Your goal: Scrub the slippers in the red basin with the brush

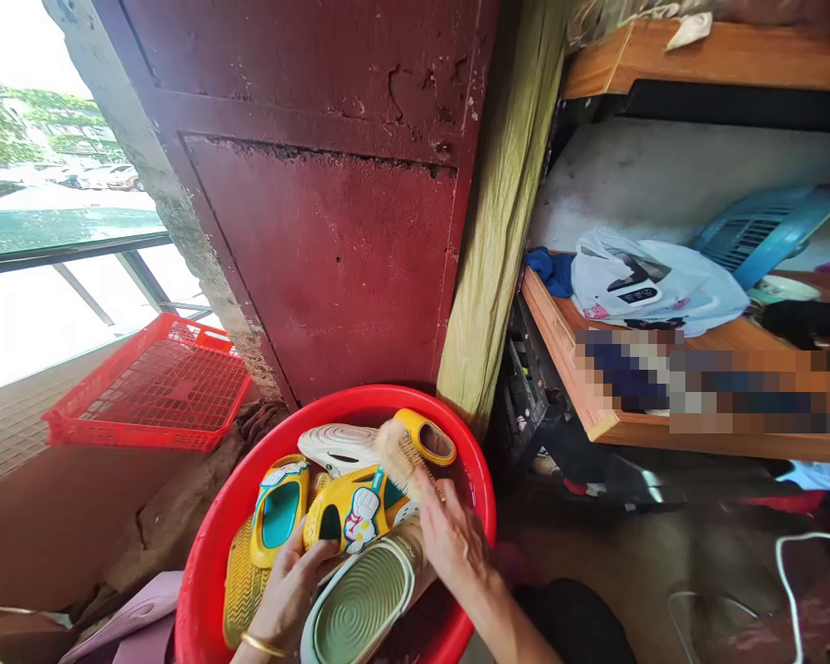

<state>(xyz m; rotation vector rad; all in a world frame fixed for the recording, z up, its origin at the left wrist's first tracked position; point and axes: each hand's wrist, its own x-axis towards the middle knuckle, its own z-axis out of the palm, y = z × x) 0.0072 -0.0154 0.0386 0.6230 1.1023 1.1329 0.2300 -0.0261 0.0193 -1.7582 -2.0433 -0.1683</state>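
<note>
A yellow clog (pixel 342 498) with a white cartoon charm is gripped at its toe end by my left hand (pixel 294 572). My right hand (pixel 453 530) closes on a pale-bristled scrub brush (pixel 397 452), whose bristles are at the clog's far end. Both hands are over a red basin (pixel 204 544). Around the held clog lie another yellow clog with teal lining (pixel 281 512), a white shoe (pixel 336 444), a yellow shoe (pixel 429 438) at the far rim and a green slide (pixel 363 599) nearest me. Shoes overlap, so some are partly hidden.
A maroon door (pixel 318 240) stands right behind the basin, with a yellowish draped post beside it. At left is a red plastic crate (pixel 159 387). A wooden shelf (pixel 560 341) at right bears a plastic bag (pixel 657 277) and a blue fan (pixel 767 226).
</note>
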